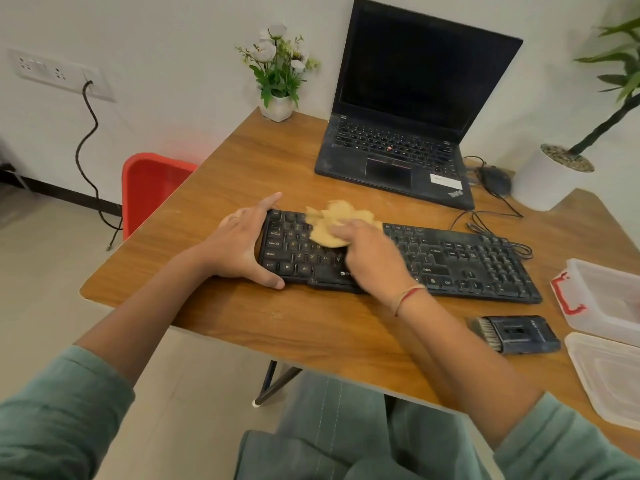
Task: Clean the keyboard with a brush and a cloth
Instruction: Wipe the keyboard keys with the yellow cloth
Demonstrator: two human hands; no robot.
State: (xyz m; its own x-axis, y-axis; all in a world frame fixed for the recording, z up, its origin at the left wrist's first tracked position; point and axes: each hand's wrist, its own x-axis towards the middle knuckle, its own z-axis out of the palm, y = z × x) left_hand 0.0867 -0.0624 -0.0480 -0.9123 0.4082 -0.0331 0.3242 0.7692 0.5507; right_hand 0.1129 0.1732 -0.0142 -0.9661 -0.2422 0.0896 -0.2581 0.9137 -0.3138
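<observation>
Black wired keyboard point(467, 265) lay across the brown wooden desk point(311, 323), a dark blue block-shaped brush point(516, 334) just nearer, to its right. The left hand point(239, 247) gripped the keyboard's left end, thumb on the near edge. The right hand point(374, 258) pressed a crumpled tan cloth point(332, 223) onto the left keys; blur hid whether its fingers curled round it. Farther back stood an open black laptop point(398, 150).

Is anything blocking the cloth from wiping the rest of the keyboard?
Nothing visible. The right hand presses the yellow cloth on the left half of the keyboard; the keys to its right lie bare. The brush sits on the table, off the keyboard.
</observation>
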